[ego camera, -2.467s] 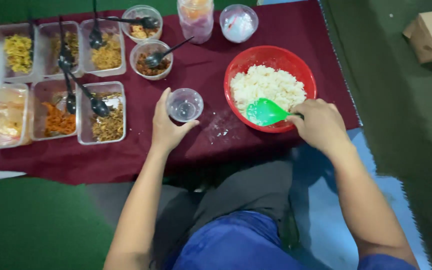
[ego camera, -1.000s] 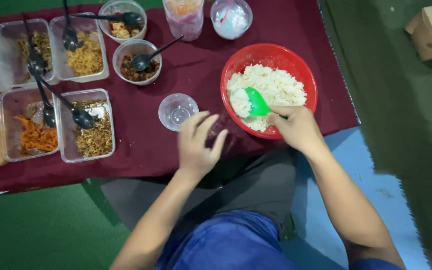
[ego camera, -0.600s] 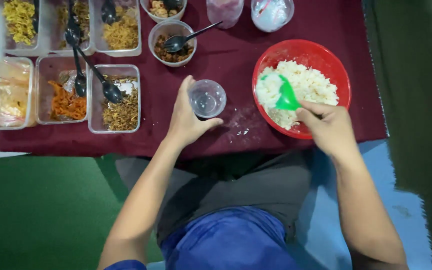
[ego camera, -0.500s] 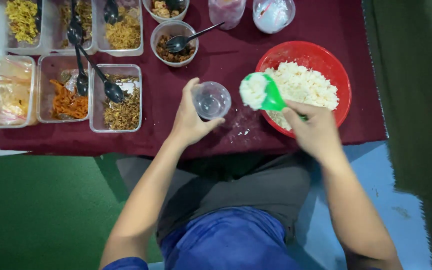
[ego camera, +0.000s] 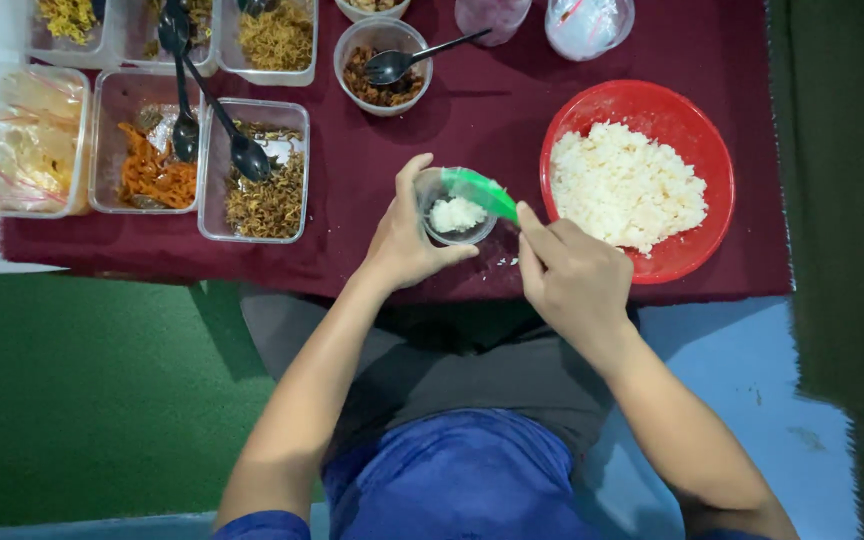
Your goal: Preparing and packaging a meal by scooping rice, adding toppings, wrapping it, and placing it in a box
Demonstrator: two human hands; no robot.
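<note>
- At the upper left of the frame, clear rectangular containers (ego camera: 253,170) hold shredded and fried side dishes, orange, yellow and brown; two black spoons (ego camera: 214,110) lie across them, all well apart from both hands.
- Near the top centre, a small round bowl (ego camera: 382,62) of dark brown food holds another black spoon.
- The dark red cloth (ego camera: 472,110) covers the table under everything.
- The left hand (ego camera: 407,235) sits at the centre of the frame, fingers and thumb curled around the small clear cup (ego camera: 455,207), gripping it by its side just above the cloth.
- A first lump of white rice already lies in the cup, so the step in hand looks like filling it.
- The green spatula (ego camera: 482,192) is tilted over the cup's rim, its blade touching or just above the rice; which one cannot be told.
- The right hand (ego camera: 572,275) clenches the spatula's handle, just right of the cup.
- At the right, the red bowl (ego camera: 692,120) holds a mound of rice (ego camera: 624,185), near the right hand.
- The next move likely calls for another scoop from the red bowl, with the cup kept level and steady.
</note>
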